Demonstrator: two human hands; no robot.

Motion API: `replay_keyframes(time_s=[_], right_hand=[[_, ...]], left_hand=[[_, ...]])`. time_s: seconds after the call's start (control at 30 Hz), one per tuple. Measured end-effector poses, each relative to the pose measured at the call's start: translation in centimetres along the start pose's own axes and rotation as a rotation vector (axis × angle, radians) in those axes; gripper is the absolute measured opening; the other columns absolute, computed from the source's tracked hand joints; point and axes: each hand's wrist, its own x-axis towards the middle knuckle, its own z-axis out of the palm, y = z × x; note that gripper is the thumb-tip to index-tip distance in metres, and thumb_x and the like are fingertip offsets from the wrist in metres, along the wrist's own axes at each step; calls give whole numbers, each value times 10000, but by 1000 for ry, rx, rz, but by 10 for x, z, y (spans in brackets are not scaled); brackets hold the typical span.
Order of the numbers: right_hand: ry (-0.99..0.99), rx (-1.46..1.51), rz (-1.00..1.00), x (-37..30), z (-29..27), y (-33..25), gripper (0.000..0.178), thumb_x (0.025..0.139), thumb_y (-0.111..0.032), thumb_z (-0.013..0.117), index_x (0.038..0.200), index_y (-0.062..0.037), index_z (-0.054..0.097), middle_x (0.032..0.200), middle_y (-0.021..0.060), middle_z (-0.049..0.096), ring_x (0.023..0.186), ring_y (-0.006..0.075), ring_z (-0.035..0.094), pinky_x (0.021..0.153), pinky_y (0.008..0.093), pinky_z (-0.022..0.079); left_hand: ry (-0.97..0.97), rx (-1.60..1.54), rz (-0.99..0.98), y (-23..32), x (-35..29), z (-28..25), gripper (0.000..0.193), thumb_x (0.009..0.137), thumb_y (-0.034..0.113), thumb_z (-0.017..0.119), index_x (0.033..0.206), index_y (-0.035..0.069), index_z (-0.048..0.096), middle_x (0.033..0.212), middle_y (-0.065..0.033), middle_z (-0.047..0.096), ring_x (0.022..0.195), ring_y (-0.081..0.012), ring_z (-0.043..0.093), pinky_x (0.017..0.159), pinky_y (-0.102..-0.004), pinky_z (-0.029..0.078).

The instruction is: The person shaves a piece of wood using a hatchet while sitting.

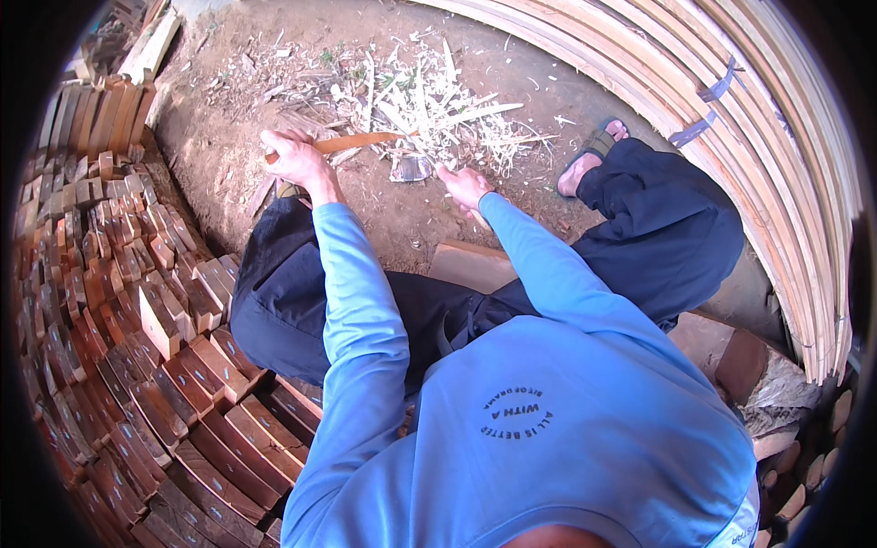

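My left hand is closed round one end of a curved brown wooden strip, which reaches right over a heap of shavings. My right hand grips a hatchet by its pale handle. The hatchet's broad grey blade is just below the strip's far end, and I cannot tell whether the two touch. Pale wood shavings and splinters are scattered on the ground beyond both hands.
Stacked cut wooden blocks fill the left side, close to my left leg. Long curved pale boards, tied with dark strips, bend along the right. A wooden block sits between my legs. My sandalled foot rests on the dirt ground.
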Motion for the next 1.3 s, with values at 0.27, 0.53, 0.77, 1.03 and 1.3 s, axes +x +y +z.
replay_keyframes(time_s=[0.27, 0.53, 0.77, 1.03, 1.3], right_hand=[[-29, -15, 47, 20, 20, 12, 784, 916, -672, 393, 909, 84, 598, 628, 91, 558, 461, 193, 543, 412, 365, 459], [-37, -133, -147, 11, 2, 4, 766, 906, -678, 406, 830, 54, 620, 543, 104, 545, 477, 212, 590, 444, 396, 496], [5, -59, -46, -1, -13, -26, 659, 926, -611, 443, 804, 24, 571, 590, 58, 532, 481, 160, 540, 444, 300, 465], [113, -94, 85, 12, 5, 16, 681, 937, -594, 417, 909, 53, 627, 544, 61, 503, 488, 183, 546, 448, 363, 468], [-47, -27, -43, 11, 4, 7, 660, 918, -657, 433, 643, -58, 468, 506, 32, 452, 375, 158, 441, 365, 349, 402]], left_hand=[[-10, -149, -11, -15, 12, -6, 400, 989, 178, 496, 618, 106, 366, 481, 2, 374, 394, -99, 333, 397, -264, 267], [40, -13, -3, -9, 4, 1, 423, 980, 198, 520, 594, 102, 377, 474, -4, 404, 397, -106, 371, 396, -267, 279], [-10, -11, -31, 1, -3, -1, 428, 993, 206, 495, 601, 126, 345, 474, 16, 372, 397, -99, 342, 398, -269, 269], [33, -25, 8, -10, 5, 3, 396, 977, 189, 521, 614, 113, 381, 521, 22, 420, 426, -84, 382, 424, -253, 316], [-6, -67, -21, -5, 0, 10, 395, 978, 187, 533, 622, 120, 375, 492, 12, 397, 402, -96, 362, 402, -266, 276]])
